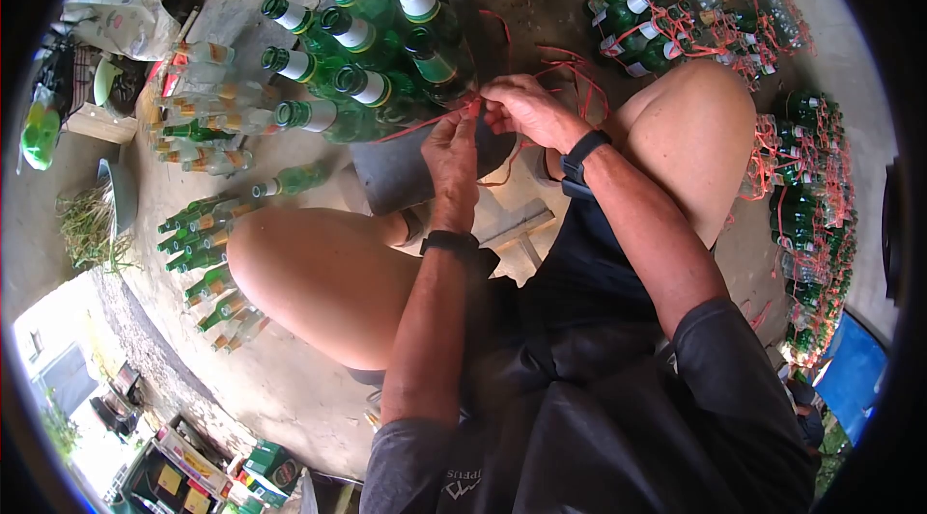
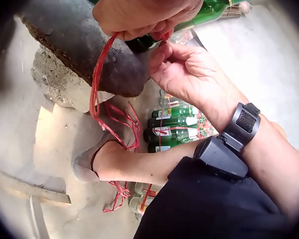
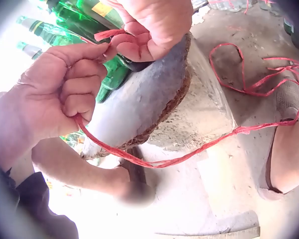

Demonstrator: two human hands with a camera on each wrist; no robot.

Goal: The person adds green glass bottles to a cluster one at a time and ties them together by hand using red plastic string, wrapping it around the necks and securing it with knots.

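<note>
Several green bottles (image 1: 357, 36) stand packed together on a dark slab (image 1: 391, 171), with red twine (image 1: 415, 128) running round their near side. My left hand (image 1: 452, 162) curls round the twine and pinches it by the bundle; in the right wrist view a long strand (image 3: 149, 163) trails from the curled fingers of this left hand (image 3: 60, 89). Close against it, my right hand (image 1: 533, 113) pinches a short red end (image 3: 109, 35), seen in the right wrist view. The fingertips of both hands nearly meet, and the left wrist view partly hides the twine between them.
Clear bottles (image 1: 227, 94) and green bottles (image 1: 208, 234) lie on the floor at the left. Tied bottle bundles (image 1: 647, 22) stand at the upper right, with more (image 1: 811, 195) along the right. Loose red twine (image 2: 124, 122) hangs near a foot (image 2: 87, 162).
</note>
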